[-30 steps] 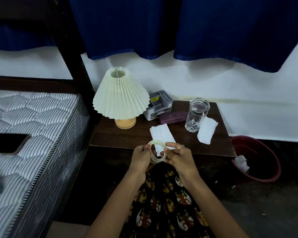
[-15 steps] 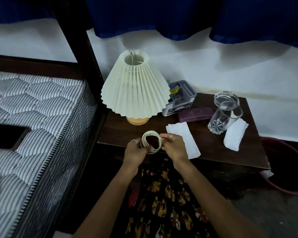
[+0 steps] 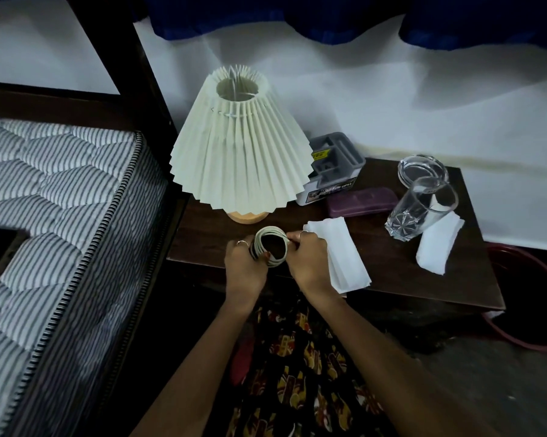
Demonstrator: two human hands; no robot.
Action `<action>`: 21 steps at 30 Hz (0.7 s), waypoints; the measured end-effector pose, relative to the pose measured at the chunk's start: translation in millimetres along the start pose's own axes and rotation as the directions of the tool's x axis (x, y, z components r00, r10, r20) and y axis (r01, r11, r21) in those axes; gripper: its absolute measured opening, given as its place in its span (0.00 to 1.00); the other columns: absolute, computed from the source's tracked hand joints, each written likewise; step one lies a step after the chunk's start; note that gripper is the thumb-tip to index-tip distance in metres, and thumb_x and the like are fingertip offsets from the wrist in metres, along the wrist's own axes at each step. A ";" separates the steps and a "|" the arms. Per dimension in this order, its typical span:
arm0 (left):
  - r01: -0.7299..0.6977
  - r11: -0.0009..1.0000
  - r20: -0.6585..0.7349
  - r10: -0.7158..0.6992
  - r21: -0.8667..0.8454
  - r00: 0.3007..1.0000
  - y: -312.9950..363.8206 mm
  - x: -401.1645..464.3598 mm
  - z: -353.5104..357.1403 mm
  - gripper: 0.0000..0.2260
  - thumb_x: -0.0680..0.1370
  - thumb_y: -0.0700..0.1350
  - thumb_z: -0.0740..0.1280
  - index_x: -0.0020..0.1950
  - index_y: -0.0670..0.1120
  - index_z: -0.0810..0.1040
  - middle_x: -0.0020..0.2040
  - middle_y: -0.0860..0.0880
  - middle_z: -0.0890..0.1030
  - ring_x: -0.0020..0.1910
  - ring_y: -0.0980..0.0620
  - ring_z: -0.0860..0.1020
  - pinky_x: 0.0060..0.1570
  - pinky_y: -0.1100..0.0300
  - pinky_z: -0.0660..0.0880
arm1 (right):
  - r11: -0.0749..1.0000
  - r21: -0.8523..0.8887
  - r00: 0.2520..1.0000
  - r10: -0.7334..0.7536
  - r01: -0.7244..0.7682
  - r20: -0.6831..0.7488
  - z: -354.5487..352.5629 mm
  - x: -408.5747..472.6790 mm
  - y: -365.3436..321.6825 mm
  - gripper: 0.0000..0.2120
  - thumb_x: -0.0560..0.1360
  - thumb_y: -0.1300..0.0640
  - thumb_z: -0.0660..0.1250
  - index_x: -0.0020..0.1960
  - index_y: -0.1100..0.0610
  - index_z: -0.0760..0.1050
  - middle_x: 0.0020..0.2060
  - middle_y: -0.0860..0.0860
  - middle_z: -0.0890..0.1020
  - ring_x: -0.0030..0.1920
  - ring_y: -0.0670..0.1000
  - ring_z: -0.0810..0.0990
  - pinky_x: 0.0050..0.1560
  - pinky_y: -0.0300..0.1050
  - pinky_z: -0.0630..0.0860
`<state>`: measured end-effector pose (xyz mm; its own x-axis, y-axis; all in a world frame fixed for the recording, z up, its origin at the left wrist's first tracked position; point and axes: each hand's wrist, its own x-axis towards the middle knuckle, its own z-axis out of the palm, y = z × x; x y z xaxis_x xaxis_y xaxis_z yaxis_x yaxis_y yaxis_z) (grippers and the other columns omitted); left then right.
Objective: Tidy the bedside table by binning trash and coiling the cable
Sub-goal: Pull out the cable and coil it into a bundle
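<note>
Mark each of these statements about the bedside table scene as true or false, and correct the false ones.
1. Both hands hold the coiled white cable. True: the left hand and the right hand each grip a side of it.
2. The drinking glass lies on its side. False: it stands upright by the white tissue.
3. The pleated lamp stands on the bedside table. True.
4. The purple case sits on top of the grey box. False: it lies on the table in front of the box.
5. A folded white paper lies beside the right hand. True.
</note>
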<state>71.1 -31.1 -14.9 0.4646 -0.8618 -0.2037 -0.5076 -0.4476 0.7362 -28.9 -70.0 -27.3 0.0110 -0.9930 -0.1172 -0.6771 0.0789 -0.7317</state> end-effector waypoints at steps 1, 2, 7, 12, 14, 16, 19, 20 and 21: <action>0.004 1.000 -0.001 -0.004 0.002 1.000 0.5 -0.2 0.8 0.17 0.74 0.37 0.69 0.63 0.42 0.76 0.59 0.40 0.75 0.60 0.43 0.74 0.58 0.60 0.67 | 0.999 -0.032 1.000 -0.017 0.018 0.013 -1.0 0.0 -0.5 0.13 0.75 0.64 0.61 0.55 0.60 0.81 0.48 0.56 0.85 0.50 0.54 0.82 0.50 0.43 0.77; -0.001 1.000 0.000 0.001 0.012 1.000 1.1 -0.8 1.6 0.17 0.74 0.37 0.68 0.63 0.42 0.76 0.60 0.40 0.75 0.61 0.43 0.73 0.59 0.59 0.67 | 0.997 -0.066 0.999 -0.042 0.044 0.033 -3.1 -0.5 -1.3 0.13 0.75 0.64 0.61 0.54 0.60 0.81 0.47 0.57 0.85 0.50 0.55 0.82 0.49 0.44 0.77; 0.008 1.000 0.000 -0.008 -0.026 1.000 -1.3 -3.6 10.1 0.19 0.76 0.39 0.67 0.67 0.42 0.72 0.63 0.39 0.72 0.64 0.39 0.69 0.65 0.50 0.66 | 0.978 -0.110 0.984 -0.175 0.175 0.011 -39.4 7.8 -12.3 0.12 0.74 0.67 0.62 0.53 0.62 0.81 0.51 0.58 0.84 0.52 0.55 0.82 0.55 0.43 0.76; 0.045 0.998 -0.103 -0.050 -0.052 0.993 11.0 -27.8 28.7 0.27 0.78 0.45 0.64 0.75 0.42 0.59 0.75 0.42 0.60 0.73 0.41 0.59 0.68 0.46 0.62 | 0.907 -0.311 0.940 -0.327 0.283 -0.100 -104.1 60.0 -13.3 0.15 0.73 0.68 0.62 0.56 0.60 0.80 0.56 0.59 0.80 0.58 0.60 0.77 0.60 0.48 0.76; 0.033 0.999 -0.137 -0.038 -0.039 0.990 13.1 -36.2 38.3 0.29 0.78 0.47 0.64 0.76 0.42 0.56 0.77 0.42 0.55 0.75 0.42 0.55 0.71 0.47 0.59 | 0.861 -0.424 0.946 -0.323 0.280 -0.030 -127.6 81.9 -11.6 0.20 0.72 0.70 0.62 0.62 0.58 0.76 0.61 0.59 0.74 0.62 0.61 0.73 0.64 0.50 0.73; 0.031 0.999 -0.144 -0.034 -0.021 0.989 15.0 -41.8 45.5 0.31 0.78 0.47 0.64 0.76 0.41 0.53 0.77 0.41 0.52 0.76 0.43 0.52 0.73 0.47 0.55 | 0.813 -0.506 0.955 -0.287 0.287 0.081 -144.4 103.1 -7.9 0.25 0.72 0.72 0.62 0.66 0.55 0.73 0.66 0.59 0.69 0.65 0.63 0.70 0.66 0.52 0.71; 0.055 0.998 -0.145 -0.056 -0.014 0.988 16.8 -44.0 51.4 0.32 0.78 0.47 0.64 0.77 0.41 0.51 0.78 0.41 0.50 0.76 0.42 0.50 0.73 0.47 0.53 | 0.778 -0.542 0.948 -0.233 0.316 0.218 -154.4 127.7 0.6 0.29 0.71 0.74 0.62 0.68 0.53 0.71 0.66 0.60 0.68 0.65 0.63 0.71 0.63 0.51 0.72; 0.060 0.998 -0.141 -0.061 -0.014 0.988 17.0 -43.6 52.8 0.32 0.78 0.48 0.64 0.77 0.41 0.51 0.78 0.41 0.50 0.77 0.42 0.50 0.73 0.47 0.52 | 0.784 -0.531 0.944 -0.223 0.322 0.242 -155.0 133.9 3.0 0.29 0.70 0.74 0.62 0.67 0.53 0.72 0.64 0.61 0.71 0.62 0.62 0.74 0.60 0.49 0.73; 0.062 0.998 -0.137 -0.064 -0.014 0.988 17.1 -42.6 54.2 0.33 0.78 0.48 0.63 0.77 0.41 0.50 0.78 0.41 0.50 0.77 0.42 0.50 0.74 0.47 0.52 | 0.794 -0.518 0.944 -0.213 0.318 0.253 -155.3 138.7 3.6 0.28 0.70 0.74 0.64 0.66 0.54 0.72 0.61 0.60 0.74 0.58 0.60 0.76 0.55 0.48 0.75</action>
<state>3.3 -14.9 -28.6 0.5911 -0.7906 -0.1595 -0.4677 -0.4971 0.7308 -144.2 -221.1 58.1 0.3409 -0.9318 -0.1248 -0.9151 -0.2986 -0.2710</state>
